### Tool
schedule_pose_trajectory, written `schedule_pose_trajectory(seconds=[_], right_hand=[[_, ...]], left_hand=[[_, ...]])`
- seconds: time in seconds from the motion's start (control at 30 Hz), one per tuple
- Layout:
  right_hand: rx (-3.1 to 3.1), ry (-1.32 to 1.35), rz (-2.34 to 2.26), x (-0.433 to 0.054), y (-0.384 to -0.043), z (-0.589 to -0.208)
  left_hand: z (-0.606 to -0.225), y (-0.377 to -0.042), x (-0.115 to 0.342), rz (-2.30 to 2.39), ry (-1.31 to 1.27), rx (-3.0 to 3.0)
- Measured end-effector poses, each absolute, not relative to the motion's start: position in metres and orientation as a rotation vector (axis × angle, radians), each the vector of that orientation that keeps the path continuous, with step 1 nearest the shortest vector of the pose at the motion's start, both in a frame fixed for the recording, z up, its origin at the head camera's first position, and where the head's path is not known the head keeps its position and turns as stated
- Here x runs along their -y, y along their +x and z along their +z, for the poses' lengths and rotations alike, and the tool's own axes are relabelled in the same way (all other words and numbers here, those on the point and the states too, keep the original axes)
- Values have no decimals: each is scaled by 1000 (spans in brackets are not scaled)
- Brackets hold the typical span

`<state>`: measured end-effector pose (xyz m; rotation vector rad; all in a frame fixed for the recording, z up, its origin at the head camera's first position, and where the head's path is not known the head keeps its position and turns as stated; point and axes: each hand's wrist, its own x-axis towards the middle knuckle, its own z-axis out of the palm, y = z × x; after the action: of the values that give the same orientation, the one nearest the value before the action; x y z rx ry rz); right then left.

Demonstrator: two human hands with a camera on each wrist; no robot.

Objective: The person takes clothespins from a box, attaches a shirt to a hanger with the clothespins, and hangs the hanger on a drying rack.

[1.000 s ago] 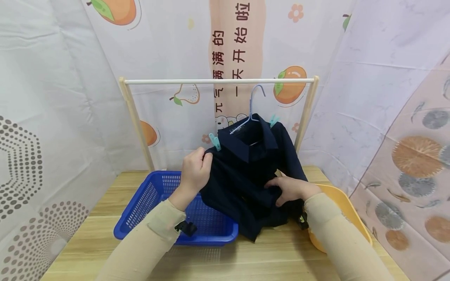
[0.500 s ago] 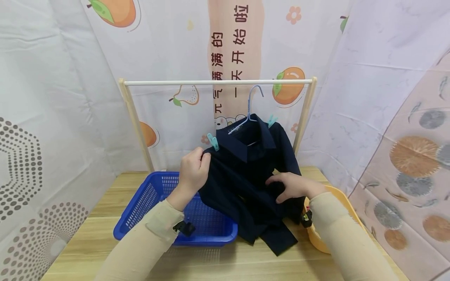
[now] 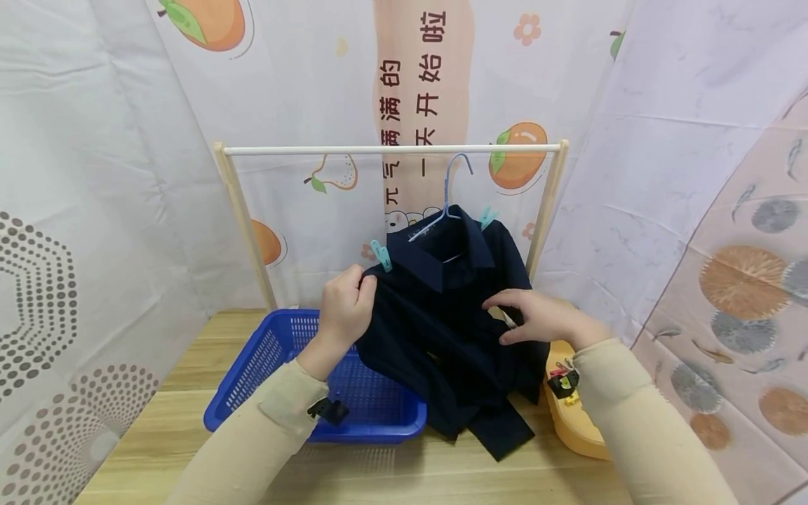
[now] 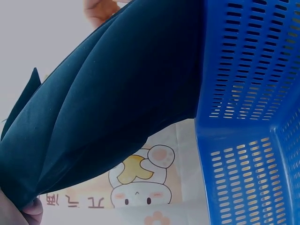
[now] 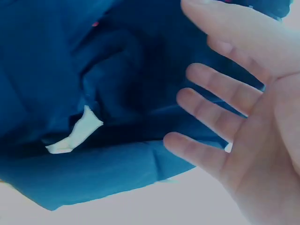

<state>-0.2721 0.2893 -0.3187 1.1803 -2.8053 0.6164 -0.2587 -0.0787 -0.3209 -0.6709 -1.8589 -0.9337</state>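
A dark navy collared shirt is on a blue wire hanger, whose hook shows just below the rack's rod in the head view. Teal clothespins sit at both shoulders. My left hand grips the shirt by the shoulder cloth on the left, close below one clothespin. My right hand is at the shirt's right side, fingers spread and holding nothing. In the right wrist view its straight fingers stand before the navy cloth, and a white tag pokes out of the folds.
A blue perforated basket stands left, the shirt draping over its right rim. At right, partly behind my right forearm, is a yellow basin with small colourful items. The rack's white rod spans wooden posts on the wooden table.
My right hand has let go of the shirt front and drawn back up and right, fingers opening. The shirt's lower edge has dropped onto the table. My left hand has barely moved.
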Motion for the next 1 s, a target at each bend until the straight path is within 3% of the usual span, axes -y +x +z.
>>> schedule_pose_trajectory(seconds=[0.63, 1.0], right_hand=[[2210, 1129, 805, -308, -274, -269], [2020, 759, 1140, -315, -283, -256]], left_hand=[[-318, -255, 83, -929, -666, 1859], [-318, -255, 86, -924, -666, 1862]])
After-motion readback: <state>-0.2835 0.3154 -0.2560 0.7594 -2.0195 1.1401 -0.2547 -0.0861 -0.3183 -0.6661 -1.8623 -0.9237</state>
